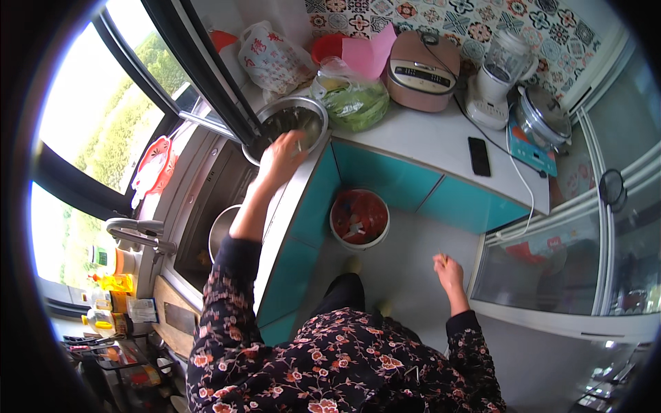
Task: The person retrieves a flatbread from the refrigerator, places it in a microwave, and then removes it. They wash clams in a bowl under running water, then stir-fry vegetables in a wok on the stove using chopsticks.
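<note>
My left hand (pixel 281 157) reaches over the near rim of a metal basin (pixel 321 111) at the counter corner. Its fingers are bent, and whether they hold anything is hard to make out. Dark contents with pale bits, perhaps in water, fill the basin (pixel 289 121). Off to the right, my right hand (pixel 448 271) hangs above the floor with its fingers closed around a small thin light-brown object (pixel 442 254). Most of that object is hidden by the fingers. Between my hands, on the floor, stands a white bucket (pixel 383 238) with a red plastic bag (pixel 356 211) inside.
Along the counter sit a bag of green vegetables (pixel 356 106), a pink rice cooker (pixel 423 72), a blender (pixel 498 77), a lidded pot (pixel 545 116) and a phone (pixel 479 156). The open window frame (pixel 222 72) reaches close to the basin. A sink (pixel 199 206) with a tap (pixel 139 229) lies left.
</note>
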A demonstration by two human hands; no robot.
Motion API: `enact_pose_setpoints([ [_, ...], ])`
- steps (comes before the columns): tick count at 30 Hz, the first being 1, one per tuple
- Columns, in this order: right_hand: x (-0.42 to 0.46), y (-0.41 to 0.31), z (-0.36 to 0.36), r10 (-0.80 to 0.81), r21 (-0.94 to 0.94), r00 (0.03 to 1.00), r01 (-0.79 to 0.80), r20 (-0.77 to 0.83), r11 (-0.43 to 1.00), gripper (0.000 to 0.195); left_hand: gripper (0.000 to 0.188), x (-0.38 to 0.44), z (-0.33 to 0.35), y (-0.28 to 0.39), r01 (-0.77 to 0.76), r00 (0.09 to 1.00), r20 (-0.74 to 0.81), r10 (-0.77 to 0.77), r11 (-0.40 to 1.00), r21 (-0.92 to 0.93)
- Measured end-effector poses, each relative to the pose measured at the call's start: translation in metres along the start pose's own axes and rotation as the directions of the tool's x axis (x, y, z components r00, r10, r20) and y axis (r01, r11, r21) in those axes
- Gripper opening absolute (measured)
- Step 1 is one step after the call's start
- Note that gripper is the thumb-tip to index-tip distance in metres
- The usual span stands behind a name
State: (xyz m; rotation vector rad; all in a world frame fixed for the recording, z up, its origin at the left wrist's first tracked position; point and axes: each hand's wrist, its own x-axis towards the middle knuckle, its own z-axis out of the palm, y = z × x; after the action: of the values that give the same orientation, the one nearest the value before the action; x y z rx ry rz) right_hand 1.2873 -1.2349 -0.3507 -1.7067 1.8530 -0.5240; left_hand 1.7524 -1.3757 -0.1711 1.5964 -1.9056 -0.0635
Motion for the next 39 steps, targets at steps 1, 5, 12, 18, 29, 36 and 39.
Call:
enact_pose_setpoints([
  [1,0.029,-0.030,-0.007,-0.089,-0.061,0.993,0.085,-0.077,0.995,0.017,0.032,0.031,0.006,-0.005,0.040,0.999,-0.016,-0.040,0.999,-0.021],
  [5,0.134,-0.155,-0.036,-0.331,0.136,0.930,0.352,-0.158,0.926,0.013,0.037,0.143,0.053,-0.044,0.224,0.973,-0.111,-0.204,0.953,0.203],
  [12,0.331,-0.342,0.012,-0.653,-0.158,0.736,0.633,-0.180,0.758,0.046,0.049,0.236,0.142,-0.119,0.443,0.852,0.081,-0.517,0.795,0.416],
  [18,0.435,-0.400,0.068,-0.529,-0.280,0.845,0.528,0.077,0.802,0.050,0.022,0.263,0.144,-0.175,0.224,0.975,-0.016,-0.223,0.974,0.020],
  [29,0.401,-0.345,-0.025,-0.439,0.244,0.877,0.477,-0.194,0.845,0.020,0.019,0.319,0.136,-0.169,0.168,0.902,0.239,-0.360,-0.218,-0.962],
  [36,0.361,-0.356,-0.080,-0.180,0.692,0.941,0.332,-0.286,0.640,0.018,0.018,0.340,0.116,-0.158,0.135,0.905,0.276,-0.325,-0.396,-0.908],
  [39,0.347,-0.360,-0.089,-0.154,0.735,0.938,0.341,-0.312,0.587,0.019,0.022,0.344,0.108,-0.153,0.177,0.939,0.279,-0.200,-0.413,-0.893],
])
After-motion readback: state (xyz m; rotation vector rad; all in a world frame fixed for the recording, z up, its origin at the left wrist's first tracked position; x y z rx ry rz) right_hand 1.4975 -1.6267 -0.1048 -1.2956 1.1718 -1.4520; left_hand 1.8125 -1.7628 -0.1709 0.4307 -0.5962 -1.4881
